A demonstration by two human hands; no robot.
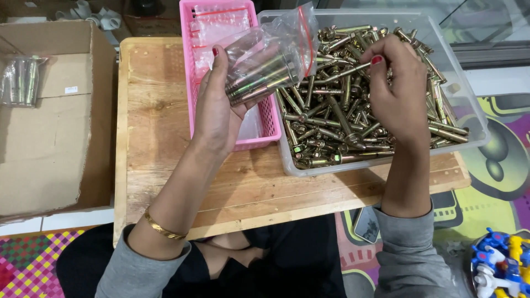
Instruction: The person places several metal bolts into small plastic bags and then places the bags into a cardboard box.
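My left hand (216, 107) holds a clear zip bag (270, 55) with a red seal strip, its mouth open toward the right, with several brass-coloured anchor bolts inside. My right hand (396, 91) pinches a single anchor bolt (346, 72) by its end, its tip pointing at the bag's mouth. Both hands hover over a clear plastic tub (469, 118) heaped with many more loose bolts. A pink slotted basket (264, 135) with empty zip bags stands just left of the tub, under my left hand.
Basket and tub rest on a low wooden table (160, 143). A cardboard box (49, 132) to the left holds one filled bag of bolts (21, 80). A phone (366, 223) lies on the colourful mat, and plastic toys (499, 265) sit at the lower right.
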